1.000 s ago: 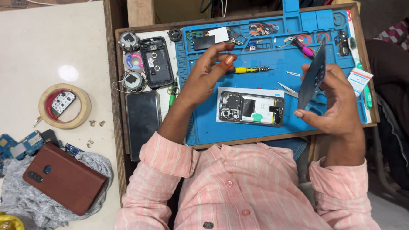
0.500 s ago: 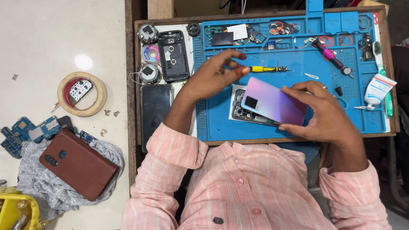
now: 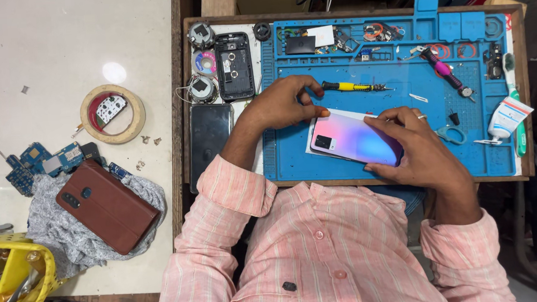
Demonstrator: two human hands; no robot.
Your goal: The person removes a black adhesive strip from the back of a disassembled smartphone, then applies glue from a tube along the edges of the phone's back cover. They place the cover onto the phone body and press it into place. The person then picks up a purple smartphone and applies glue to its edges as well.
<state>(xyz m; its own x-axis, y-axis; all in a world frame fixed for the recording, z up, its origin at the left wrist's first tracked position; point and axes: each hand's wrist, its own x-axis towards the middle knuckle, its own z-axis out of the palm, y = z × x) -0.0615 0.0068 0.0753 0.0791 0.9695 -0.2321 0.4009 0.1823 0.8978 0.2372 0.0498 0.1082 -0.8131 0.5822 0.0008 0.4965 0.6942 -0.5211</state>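
A phone back cover point(image 3: 350, 139), shiny pink fading to blue with a camera block at its left end, lies flat on the blue repair mat point(image 3: 293, 156). A white edge of the phone body shows under its upper left corner. My right hand point(image 3: 425, 155) covers the cover's right end, with fingers along its top edge and thumb at the bottom. My left hand point(image 3: 281, 104) is curled, its thumb and fingertips pressing the cover's top left edge.
A yellow-handled screwdriver point(image 3: 351, 86), a pink-handled tool point(image 3: 443, 71), tweezers point(image 3: 418, 98), blue scissors point(image 3: 450, 135) and a glue tube point(image 3: 507, 117) lie on the mat. A black phone point(image 3: 210, 142) and an opened phone shell point(image 3: 234, 66) sit left of it. Further left are a tape roll point(image 3: 112, 114), a brown wallet case point(image 3: 106, 205) and circuit boards point(image 3: 39, 162).
My right hand brought the cover down from upright at the mat's right and laid it flat over the open phone. My left hand moved from near the screwdriver onto the cover's edge.
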